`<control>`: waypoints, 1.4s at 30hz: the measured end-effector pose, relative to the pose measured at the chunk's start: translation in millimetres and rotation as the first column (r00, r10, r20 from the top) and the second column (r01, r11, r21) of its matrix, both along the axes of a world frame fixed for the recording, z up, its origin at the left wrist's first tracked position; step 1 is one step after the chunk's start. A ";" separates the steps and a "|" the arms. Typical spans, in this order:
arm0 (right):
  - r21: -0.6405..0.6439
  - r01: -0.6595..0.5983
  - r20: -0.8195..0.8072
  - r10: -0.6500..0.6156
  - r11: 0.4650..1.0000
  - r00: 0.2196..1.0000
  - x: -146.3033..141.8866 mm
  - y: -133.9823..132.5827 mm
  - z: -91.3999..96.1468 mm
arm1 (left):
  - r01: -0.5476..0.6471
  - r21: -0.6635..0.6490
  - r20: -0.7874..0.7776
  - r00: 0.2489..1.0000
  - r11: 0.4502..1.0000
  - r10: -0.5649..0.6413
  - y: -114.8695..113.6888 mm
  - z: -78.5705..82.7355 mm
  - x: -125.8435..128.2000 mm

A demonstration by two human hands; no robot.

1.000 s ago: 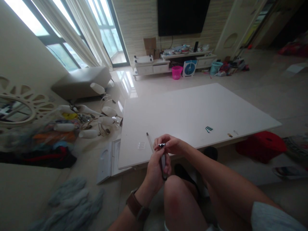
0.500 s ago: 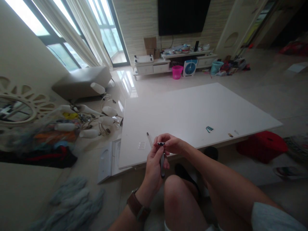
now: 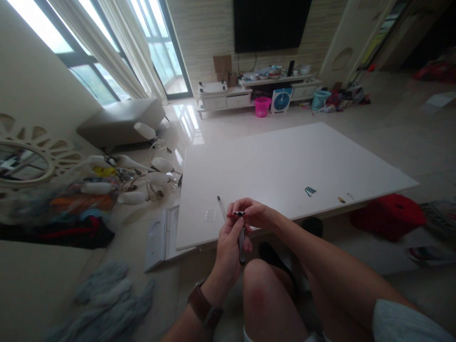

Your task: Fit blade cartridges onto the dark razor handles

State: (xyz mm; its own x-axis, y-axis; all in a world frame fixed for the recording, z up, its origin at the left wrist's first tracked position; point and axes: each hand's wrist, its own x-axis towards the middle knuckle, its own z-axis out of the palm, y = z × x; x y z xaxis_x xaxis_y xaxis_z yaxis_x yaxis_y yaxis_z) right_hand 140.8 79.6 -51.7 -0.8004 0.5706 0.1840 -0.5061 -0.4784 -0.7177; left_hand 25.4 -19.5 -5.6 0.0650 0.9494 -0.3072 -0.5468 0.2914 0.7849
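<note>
My left hand (image 3: pixel 228 251) is closed round a slim dark pen-like tool (image 3: pixel 242 244), held upright just above my knee. My right hand (image 3: pixel 254 213) pinches a small dark metal piece (image 3: pixel 239 213) at the tool's top end; what that piece is I cannot make out. Both hands hover at the near edge of a large white board (image 3: pixel 285 166) lying low over the floor. A thin rod (image 3: pixel 221 207) lies on the board just left of my hands, beside a small clear packet (image 3: pixel 210 215). Further right on the board lie a few small green-tipped screws (image 3: pixel 309 191).
A red tub (image 3: pixel 388 216) sits under the board's right corner. A white tray (image 3: pixel 158 237) lies at the board's left edge. A chandelier with white shades (image 3: pixel 142 175) and a clutter pile lie on the floor to the left. A TV stand (image 3: pixel 256 92) stands at the far wall.
The hands have barely shifted; my left hand's grip slid slightly along the tool and the tool's lower end shows a little more.
</note>
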 end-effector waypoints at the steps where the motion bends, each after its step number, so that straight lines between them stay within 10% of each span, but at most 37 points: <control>1: 0.000 -0.002 -0.005 0.002 1.000 1.000 -0.1 0.3 -0.7 | 0.002 -0.001 -0.001 1.000 1.000 -0.002 0.0 -0.2 0.0; 42: 0.004 -0.043 0.011 0.043 0.999 0.999 0.8 -0.6 1.3 | 0.013 0.002 -0.020 1.000 1.000 -0.013 0.0 -6.2 1.1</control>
State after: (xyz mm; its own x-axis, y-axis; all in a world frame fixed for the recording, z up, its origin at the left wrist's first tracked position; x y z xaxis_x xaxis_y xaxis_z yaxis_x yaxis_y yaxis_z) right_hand 141.6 79.0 -50.4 -0.8261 0.5347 0.1779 -0.4773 -0.4962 -0.7252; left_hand 26.4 -19.5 -11.7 0.0712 0.9493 -0.3063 -0.5269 0.2965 0.7965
